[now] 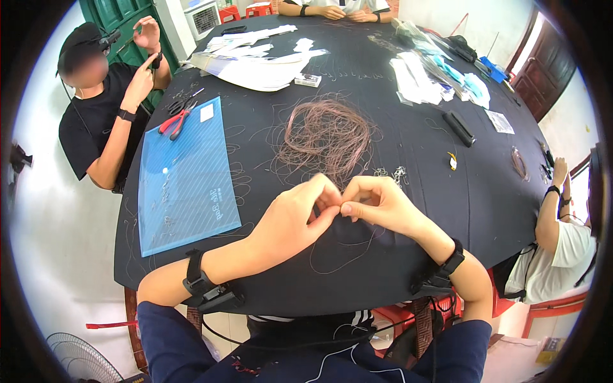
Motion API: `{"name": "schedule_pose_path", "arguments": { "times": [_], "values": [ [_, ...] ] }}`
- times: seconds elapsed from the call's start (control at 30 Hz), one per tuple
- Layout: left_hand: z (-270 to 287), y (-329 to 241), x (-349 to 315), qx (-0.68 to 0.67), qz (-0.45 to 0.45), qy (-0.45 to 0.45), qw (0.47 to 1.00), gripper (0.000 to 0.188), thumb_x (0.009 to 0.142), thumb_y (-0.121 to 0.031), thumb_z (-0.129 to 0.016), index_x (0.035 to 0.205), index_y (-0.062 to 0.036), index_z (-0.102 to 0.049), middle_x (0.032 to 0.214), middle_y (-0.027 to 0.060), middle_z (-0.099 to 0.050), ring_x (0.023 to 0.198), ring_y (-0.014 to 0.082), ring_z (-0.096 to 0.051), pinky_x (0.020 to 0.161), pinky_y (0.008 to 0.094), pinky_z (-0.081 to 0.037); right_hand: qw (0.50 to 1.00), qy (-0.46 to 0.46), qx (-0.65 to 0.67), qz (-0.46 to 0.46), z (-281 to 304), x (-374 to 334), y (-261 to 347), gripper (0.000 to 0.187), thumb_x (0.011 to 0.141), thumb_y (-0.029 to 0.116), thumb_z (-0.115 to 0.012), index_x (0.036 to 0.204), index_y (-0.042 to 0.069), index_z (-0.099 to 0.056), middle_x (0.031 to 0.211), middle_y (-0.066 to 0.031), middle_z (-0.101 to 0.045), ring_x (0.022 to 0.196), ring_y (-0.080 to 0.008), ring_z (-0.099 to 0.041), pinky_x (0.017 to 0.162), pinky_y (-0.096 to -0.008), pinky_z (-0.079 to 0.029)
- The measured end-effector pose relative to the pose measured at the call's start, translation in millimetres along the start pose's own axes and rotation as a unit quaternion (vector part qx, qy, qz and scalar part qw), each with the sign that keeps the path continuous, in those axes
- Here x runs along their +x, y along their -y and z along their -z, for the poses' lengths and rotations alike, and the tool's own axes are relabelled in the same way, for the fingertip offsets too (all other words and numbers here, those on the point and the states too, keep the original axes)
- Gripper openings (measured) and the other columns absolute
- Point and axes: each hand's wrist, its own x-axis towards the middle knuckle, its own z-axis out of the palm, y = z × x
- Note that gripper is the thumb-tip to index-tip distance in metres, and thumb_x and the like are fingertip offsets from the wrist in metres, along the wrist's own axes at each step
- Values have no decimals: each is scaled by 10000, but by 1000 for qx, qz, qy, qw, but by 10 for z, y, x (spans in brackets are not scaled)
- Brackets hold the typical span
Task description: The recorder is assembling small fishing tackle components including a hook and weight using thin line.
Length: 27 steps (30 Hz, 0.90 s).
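My left hand [300,209] and my right hand [382,203] meet over the near part of the black table, both closed in a pinch with fingertips touching. A thin brown cord [332,272] runs from beneath the fingers in a loose loop on the tabletop. What lies right between the fingertips is too small to make out. Just beyond my hands is a large tangled heap of thin brown cords [327,137]. Small metal clasps or hooks [399,177] lie beyond my right hand.
On the left, a blue striped plastic folder [191,185] carries red-handled pliers [175,121] and several small loose pieces. Paper strips [258,67] and a small box [308,80] lie farther off. A black case [458,129] and plastic packets [440,80] are at right. Other people sit around the table.
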Motion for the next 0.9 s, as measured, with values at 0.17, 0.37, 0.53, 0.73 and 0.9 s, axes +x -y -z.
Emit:
{"name": "schedule_pose_path", "arguments": {
  "times": [0.17,0.37,0.53,0.73,0.9],
  "values": [
    [-18,140,58,-332,151,35,931,349,894,-144,-677,1156,-16,-485,942,78,-674,884,131,-646,753,263,-499,998,-49,22,41,-4,4,-53,114,913,116,-649,919,6,-617,825,-12,-653,748,-59,-582,683,-233,-490],
    [239,-37,113,-137,175,134,966,232,894,-158,-665,1083,-35,-611,981,77,-669,917,147,-639,767,302,-501,997,-60,19,52,27,-5,-161,72,912,64,-622,923,25,-563,826,32,-547,772,-31,-537,653,-191,-450],
    [252,177,11,184,-66,92,976,219,806,-88,-664,1019,-117,-703,888,39,-602,842,220,-618,718,337,-525,998,-30,39,30,88,-33,-192,71,913,20,-596,908,25,-526,868,10,-514,789,-42,-492,693,-207,-425],
    [158,91,-75,367,-150,120,910,303,739,-103,-685,1041,-78,-695,864,0,-550,792,158,-567,638,274,-502,997,-46,42,45,71,-39,-241,68,906,12,-602,919,29,-537,808,39,-529,712,-7,-491,607,-185,-412],
    [84,33,-115,460,-168,126,863,218,749,-141,-704,956,-77,-694,829,-10,-539,766,144,-551,599,270,-494,997,-52,32,44,75,-41,-281,73,896,11,-615,911,27,-545,784,40,-529,678,-3,-480,570,-185,-388]
  ]
}}
